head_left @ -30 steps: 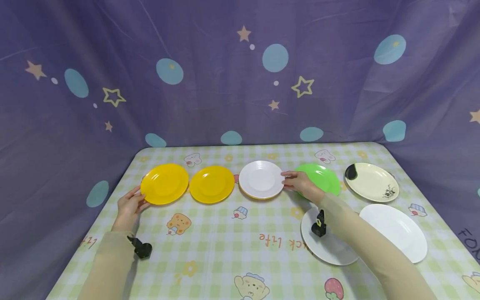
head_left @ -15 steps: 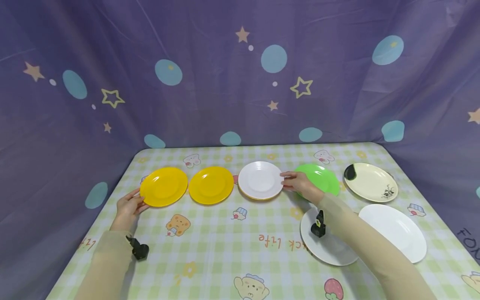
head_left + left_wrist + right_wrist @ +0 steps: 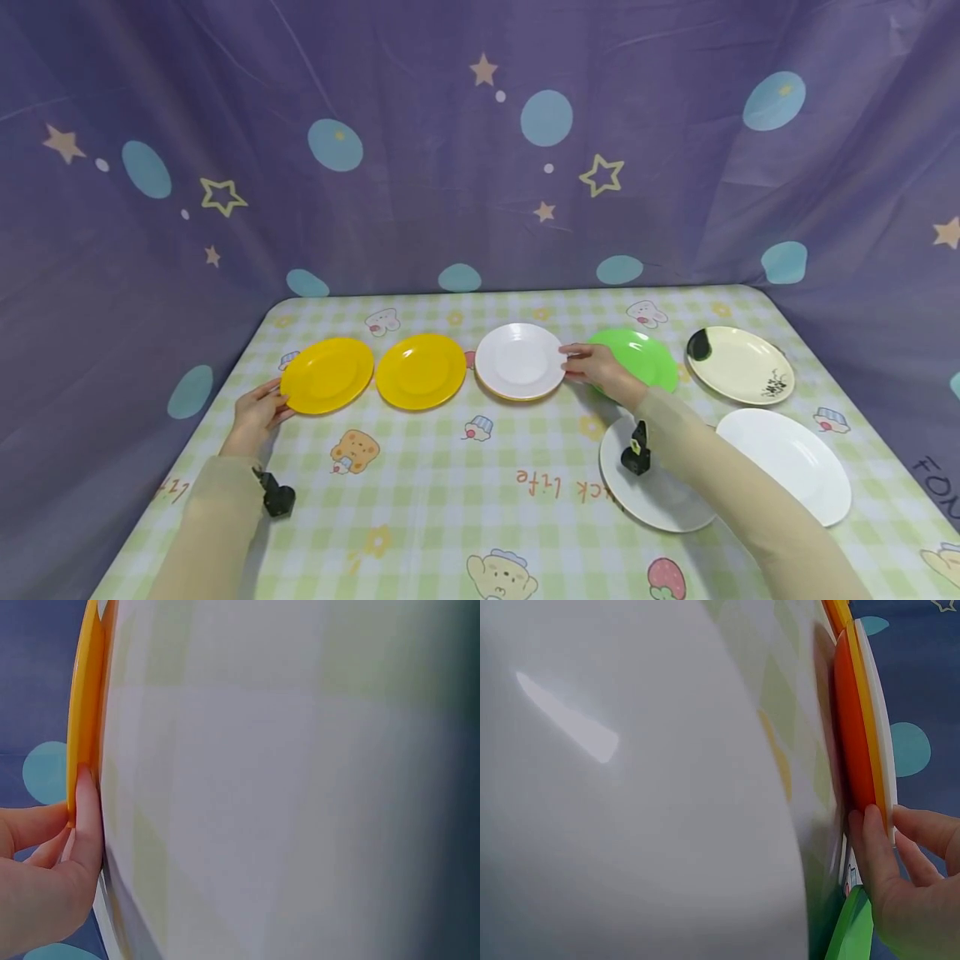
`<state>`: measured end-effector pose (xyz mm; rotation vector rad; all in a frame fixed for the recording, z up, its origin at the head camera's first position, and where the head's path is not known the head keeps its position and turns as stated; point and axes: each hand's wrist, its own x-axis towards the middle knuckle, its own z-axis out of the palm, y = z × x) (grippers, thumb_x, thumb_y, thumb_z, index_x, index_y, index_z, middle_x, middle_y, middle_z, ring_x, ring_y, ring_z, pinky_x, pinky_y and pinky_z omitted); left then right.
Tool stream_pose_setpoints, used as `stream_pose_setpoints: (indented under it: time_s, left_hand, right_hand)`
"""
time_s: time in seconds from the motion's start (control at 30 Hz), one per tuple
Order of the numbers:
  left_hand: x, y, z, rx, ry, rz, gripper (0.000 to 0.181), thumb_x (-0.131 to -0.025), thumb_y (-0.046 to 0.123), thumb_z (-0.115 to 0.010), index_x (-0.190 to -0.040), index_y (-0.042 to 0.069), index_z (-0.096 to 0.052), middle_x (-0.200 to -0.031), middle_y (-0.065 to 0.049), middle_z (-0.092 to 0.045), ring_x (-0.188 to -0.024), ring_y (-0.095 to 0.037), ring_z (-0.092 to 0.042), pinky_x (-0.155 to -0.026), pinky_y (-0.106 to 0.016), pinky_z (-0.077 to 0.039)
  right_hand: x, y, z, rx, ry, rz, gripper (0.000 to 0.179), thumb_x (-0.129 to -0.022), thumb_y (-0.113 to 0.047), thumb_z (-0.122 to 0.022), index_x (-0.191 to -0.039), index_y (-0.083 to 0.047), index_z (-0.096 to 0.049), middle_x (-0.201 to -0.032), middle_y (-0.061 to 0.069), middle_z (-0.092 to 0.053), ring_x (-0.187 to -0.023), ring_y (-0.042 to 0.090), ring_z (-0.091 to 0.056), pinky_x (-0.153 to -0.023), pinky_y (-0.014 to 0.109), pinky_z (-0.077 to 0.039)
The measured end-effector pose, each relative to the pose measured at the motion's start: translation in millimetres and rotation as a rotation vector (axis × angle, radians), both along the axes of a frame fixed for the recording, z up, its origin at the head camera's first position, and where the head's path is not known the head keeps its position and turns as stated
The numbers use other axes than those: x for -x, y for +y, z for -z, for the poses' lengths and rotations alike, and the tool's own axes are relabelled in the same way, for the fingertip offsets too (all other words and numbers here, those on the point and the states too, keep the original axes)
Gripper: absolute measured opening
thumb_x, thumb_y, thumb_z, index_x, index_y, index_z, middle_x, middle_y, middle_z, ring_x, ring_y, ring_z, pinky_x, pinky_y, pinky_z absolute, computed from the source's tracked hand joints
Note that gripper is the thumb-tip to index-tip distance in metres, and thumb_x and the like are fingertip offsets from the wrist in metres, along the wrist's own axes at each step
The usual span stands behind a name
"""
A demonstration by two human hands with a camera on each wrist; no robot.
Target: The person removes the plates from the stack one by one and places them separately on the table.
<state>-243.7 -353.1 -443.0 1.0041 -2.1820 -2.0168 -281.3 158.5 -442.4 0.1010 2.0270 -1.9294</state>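
At the far left of the table, my left hand [image 3: 257, 415] pinches the near-left rim of a yellow plate [image 3: 327, 375]. In the left wrist view, the thumb is above the rim and fingers reach under it; the plate lies close to the cloth. My right hand [image 3: 603, 369] pinches the right rim of a white plate [image 3: 520, 360] at the back middle. The right wrist view shows a yellow plate [image 3: 868, 705] with an orange-looking underside directly beneath the white one, and the fingers hold both. Another yellow plate [image 3: 421, 372] lies between the two held ones.
Partly behind my right hand is a green plate [image 3: 640, 358]. To its right sits a cream plate [image 3: 738, 364] with dark decoration. Two white plates, one nearer [image 3: 648, 492] under my right forearm and one further right [image 3: 787, 467], lie on the checked tablecloth [image 3: 420, 508].
My left hand has lowered the left yellow plate slightly, toward the cloth and toward me. The right hand stays on the white plate, and the other plates have not moved.
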Motion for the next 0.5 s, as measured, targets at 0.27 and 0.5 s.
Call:
stream_pose_setpoints:
  time_s: [0.27, 0.5]
  left_hand:
    - [0.9, 2.8, -1.7, 0.089, -0.037, -0.005, 0.049, -0.090, -0.002, -0.041, -0.137, 0.005, -0.030, -0.138, -0.016, -0.034, -0.078, -0.004, -0.052, -0.062, -0.010, -0.048]
    - [9.0, 2.7, 3.3, 0.208, -0.011, -0.032, 0.052, -0.087, -0.003, -0.043, -0.136, 0.007, -0.034, -0.133, -0.016, -0.039, -0.107, -0.020, -0.044, -0.076, -0.017, -0.048]
  right_hand:
    - [0.2, -0.7, 0.1, -0.006, -0.009, 0.009, 0.042, -0.084, 0.008, -0.049, -0.125, 0.010, -0.041, -0.129, 0.028, -0.039, -0.079, 0.009, -0.061, -0.084, 0.028, -0.048]
    - [1.1, -1.4, -0.6, -0.019, -0.015, 0.023, 0.041, -0.084, 0.009, -0.049, -0.124, 0.011, -0.042, -0.126, 0.030, -0.042, -0.076, 0.008, -0.061, -0.085, 0.029, -0.048]
